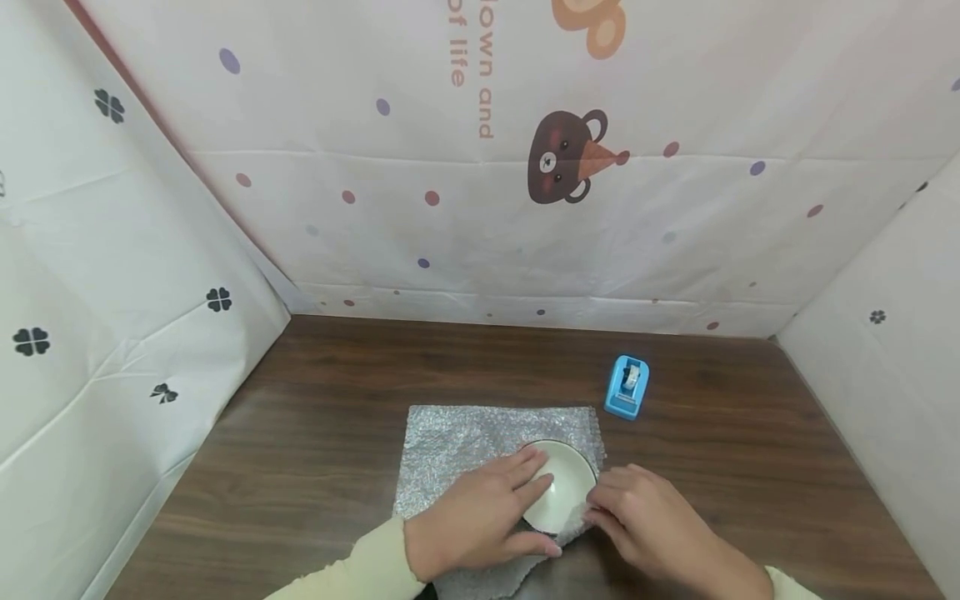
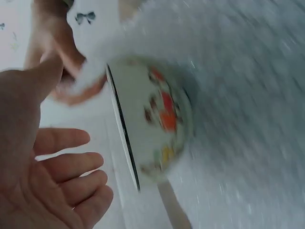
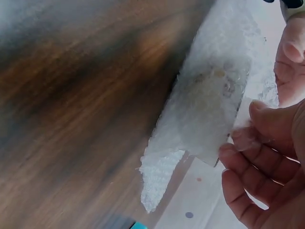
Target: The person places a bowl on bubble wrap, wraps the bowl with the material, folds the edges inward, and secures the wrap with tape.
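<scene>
A white bowl [image 1: 572, 479] with a dark rim stands upright on a sheet of bubble wrap [image 1: 442, 446]. Colourful printed figures show on the bowl's side [image 2: 164, 109] in the left wrist view. My left hand [image 1: 480, 512] reaches over the bowl's left side, its fingers extended across the opening and its thumb spread towards me. At the bowl's right rim, my right hand [image 1: 648, 517] pinches a raised edge of the bubble wrap between thumb and fingers. From the right wrist view, this wrap [image 3: 205, 105] covers the bowl's outer side, with the print faintly visible through it.
A blue tape dispenser [image 1: 627, 387] sits on the brown wooden table [image 1: 337, 375], beyond the wrap's far right corner. Patterned white sheets [image 1: 480, 233] hang behind the table and along both sides.
</scene>
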`<action>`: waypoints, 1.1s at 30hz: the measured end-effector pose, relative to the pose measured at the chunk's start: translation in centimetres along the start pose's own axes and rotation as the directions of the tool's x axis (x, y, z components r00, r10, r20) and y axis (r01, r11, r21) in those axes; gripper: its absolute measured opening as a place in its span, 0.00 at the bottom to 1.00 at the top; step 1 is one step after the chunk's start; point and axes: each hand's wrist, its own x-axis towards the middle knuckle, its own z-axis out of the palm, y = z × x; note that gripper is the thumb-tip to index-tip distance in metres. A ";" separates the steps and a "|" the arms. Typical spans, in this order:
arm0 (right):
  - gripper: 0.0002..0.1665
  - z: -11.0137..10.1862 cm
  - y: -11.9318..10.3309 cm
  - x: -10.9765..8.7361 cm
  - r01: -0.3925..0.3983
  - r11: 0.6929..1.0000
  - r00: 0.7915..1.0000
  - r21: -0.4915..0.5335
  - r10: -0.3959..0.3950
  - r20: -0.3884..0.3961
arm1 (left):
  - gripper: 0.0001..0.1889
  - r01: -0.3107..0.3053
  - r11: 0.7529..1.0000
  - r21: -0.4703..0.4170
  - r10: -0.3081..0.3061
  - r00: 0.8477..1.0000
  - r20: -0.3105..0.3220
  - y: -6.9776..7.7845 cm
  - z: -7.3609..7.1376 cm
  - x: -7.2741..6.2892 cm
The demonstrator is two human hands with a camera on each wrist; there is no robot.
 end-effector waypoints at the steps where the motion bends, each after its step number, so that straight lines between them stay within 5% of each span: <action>1: 0.12 0.0 0.0 0.2 -0.007 1.000 1.000 0.010 0.006 0.012 | 0.37 -0.002 1.000 -0.025 0.002 1.000 -0.022 0.3 0.1 0.3; 7: 0.12 0.1 0.0 1.0 -0.038 0.999 0.998 0.030 0.036 0.043 | 0.21 0.017 0.983 -0.185 -0.045 0.988 -0.149 1.6 0.7 2.2; 13: 0.11 0.5 0.1 1.3 -0.017 0.999 0.999 0.043 0.016 0.028 | 0.13 0.013 0.987 -0.158 -0.056 0.961 -0.272 1.8 1.7 3.1; 20: 0.11 0.8 0.4 1.2 0.002 0.997 1.000 0.073 -0.003 0.008 | 0.10 0.059 0.988 -0.142 -0.096 0.958 -0.271 1.4 2.4 3.2; 29: 0.15 0.3 1.7 -0.3 -0.114 0.979 0.992 0.168 0.102 0.080 | 0.11 0.178 0.973 -0.150 -0.207 0.955 -0.212 1.5 3.0 2.5; 33: 0.15 -0.1 2.9 -0.6 -0.211 0.954 0.971 0.211 0.180 0.158 | 0.11 0.196 0.962 -0.189 -0.232 0.954 -0.189 1.8 3.3 2.3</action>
